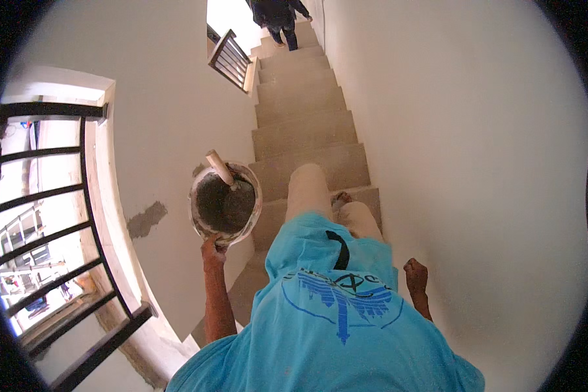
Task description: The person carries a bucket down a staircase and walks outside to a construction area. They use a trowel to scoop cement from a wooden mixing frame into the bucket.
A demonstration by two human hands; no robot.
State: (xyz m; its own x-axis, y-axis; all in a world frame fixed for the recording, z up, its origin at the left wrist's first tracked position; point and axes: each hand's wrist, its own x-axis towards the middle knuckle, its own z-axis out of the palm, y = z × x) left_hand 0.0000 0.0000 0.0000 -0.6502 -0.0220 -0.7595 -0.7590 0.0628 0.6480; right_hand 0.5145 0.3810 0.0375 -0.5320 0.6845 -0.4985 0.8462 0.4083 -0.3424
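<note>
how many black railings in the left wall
2: a black barred railing near, left of the round smeared bucket; another black railing farther up the stairs. Others may be hidden.

This is the stairwell of a building under construction or repair. A straight flight of bare concrete steps runs between a plain, pale left wall and a matching right wall. A rough grey patch marks the left wall beside an opening fitted with a black metal railing; a second railing stands farther along the flight. A mortar-stained bucket, containing a dark grey mix and a tool with a wooden handle, points to building work.
</note>
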